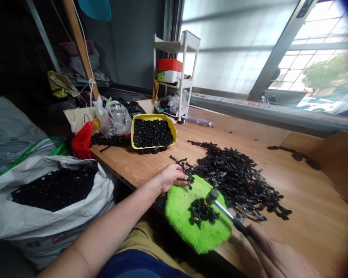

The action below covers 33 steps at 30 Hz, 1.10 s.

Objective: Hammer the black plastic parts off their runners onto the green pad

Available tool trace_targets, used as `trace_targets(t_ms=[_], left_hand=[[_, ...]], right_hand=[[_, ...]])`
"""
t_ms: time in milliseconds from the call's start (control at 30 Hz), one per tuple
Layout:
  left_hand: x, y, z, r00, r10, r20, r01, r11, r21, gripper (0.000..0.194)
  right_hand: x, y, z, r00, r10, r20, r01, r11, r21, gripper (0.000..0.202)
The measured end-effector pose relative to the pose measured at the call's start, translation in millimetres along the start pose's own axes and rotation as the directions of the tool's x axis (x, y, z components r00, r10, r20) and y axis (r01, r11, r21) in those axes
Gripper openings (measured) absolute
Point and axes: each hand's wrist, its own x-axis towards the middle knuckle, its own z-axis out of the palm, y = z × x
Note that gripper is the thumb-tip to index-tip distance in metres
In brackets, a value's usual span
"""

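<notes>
My left hand [174, 178] is at the upper left edge of a fluffy green cloth pad [181, 220], its fingers pinched on a small black plastic part [190, 182]. In my right hand [266, 243], blurred at the lower right, is the dark handle of a mallet [224, 210]. Its grey head hovers over or touches the pad; I cannot tell which. Just below the head lies a small heap of round black pieces [201, 214] on the pad. Beyond the pad spreads a large pile of long black plastic parts [237, 173].
A yellow tub [174, 135] full of small black pieces stands farther back on the wooden table [316, 208]. Left of the table is a white sack [104, 185] holding black pieces. A red bag [82, 143], clear plastic bags [116, 117] and a white shelf rack [188, 42] are behind.
</notes>
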Motion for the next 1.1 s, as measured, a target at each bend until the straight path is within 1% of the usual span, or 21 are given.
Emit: trace_targets(t_ms=[67,167,300,367,467,567,667,800,967,1100], left_hand=[[0,1,4.3,1.0,-0.006,0.0,0.006,1.0,-0.018,0.023],[1,2,11.5,1.0,-0.004,0.0,0.004,1.0,-0.02,0.026],[2,2,17.9,0.999,-0.008,-0.037,0.008,1.0,-0.012,0.028],[1,2,18.0,1.0,-0.014,-0.026,0.014,1.0,-0.008,0.028],[0,2,15.3,1.0,-0.02,0.021,0.02,1.0,-0.005,0.028],[-1,1,13.4,0.999,-0.027,0.047,0.027,1.0,0.009,0.027],[-1,0,14.8,0.998,-0.042,0.04,0.041,0.999,0.031,0.027],[0,-2,18.0,0.999,-0.035,0.041,0.034,0.999,0.027,0.03],[-1,-2,18.7,0.999,-0.03,0.031,0.029,0.999,0.026,0.026],[-1,-3,18.3,0.999,-0.028,0.033,0.027,0.999,0.025,0.029]], right_hand=[[14,-7,-3,0.999,-0.027,0.03,0.025,0.997,0.077,0.035],[26,-10,-2,0.999,-0.013,0.037,0.008,0.993,0.121,0.035],[25,-7,5,0.999,-0.022,0.03,0.014,0.975,0.223,0.035],[21,-5,7,1.0,-0.016,0.009,0.013,0.964,0.264,0.036],[19,-3,9,0.999,-0.013,-0.042,0.023,0.964,0.266,0.039],[20,-2,10,0.998,-0.036,-0.049,0.047,0.963,0.266,0.037],[19,2,13,0.999,-0.042,-0.029,0.048,0.961,0.271,0.035],[15,6,17,1.0,-0.015,-0.017,0.019,0.962,0.273,0.037],[17,0,15,0.999,0.027,-0.029,-0.017,0.951,0.308,0.04],[18,-3,14,0.999,0.047,-0.017,-0.039,0.945,0.326,0.037]])
